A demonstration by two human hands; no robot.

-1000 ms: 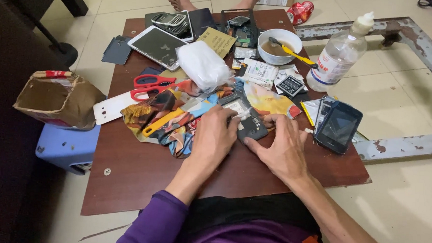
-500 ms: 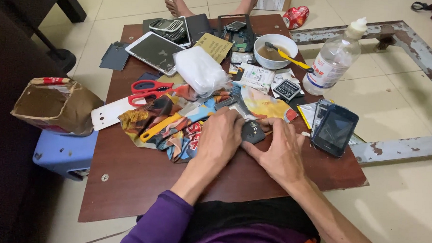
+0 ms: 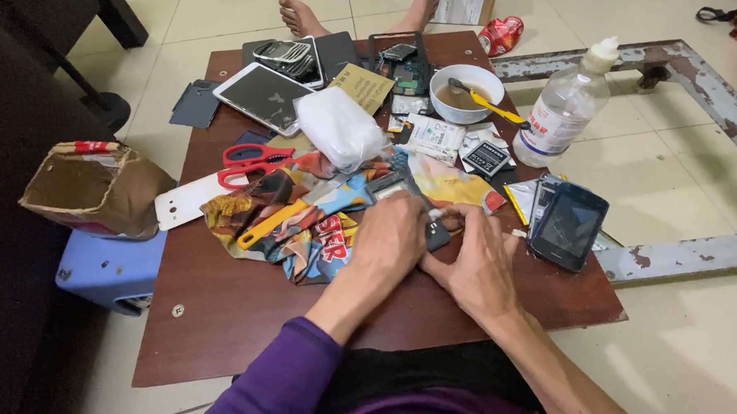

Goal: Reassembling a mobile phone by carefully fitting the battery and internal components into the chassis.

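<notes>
My left hand (image 3: 392,237) and my right hand (image 3: 471,257) meet over a small dark phone part (image 3: 436,233) on the brown table (image 3: 240,309). Both hands grip it, and the fingers cover most of it. The part lies at the edge of a colourful printed cloth (image 3: 302,221). Just right of my right hand lies a dark phone with a cracked screen (image 3: 570,226). A yellow-handled tool (image 3: 272,223) rests on the cloth left of my left hand.
Red scissors (image 3: 250,162), a white bag (image 3: 339,127), a tablet (image 3: 261,95), a bowl with a yellow spoon (image 3: 470,93) and a clear bottle (image 3: 561,112) crowd the table's far half. A torn cardboard box (image 3: 96,188) sits on a blue stool (image 3: 109,266) at left. Another person's feet (image 3: 298,15) show beyond the table.
Both hands have stayed on the small dark part, with the fingers shifting slightly. The view has tilted down a little.
</notes>
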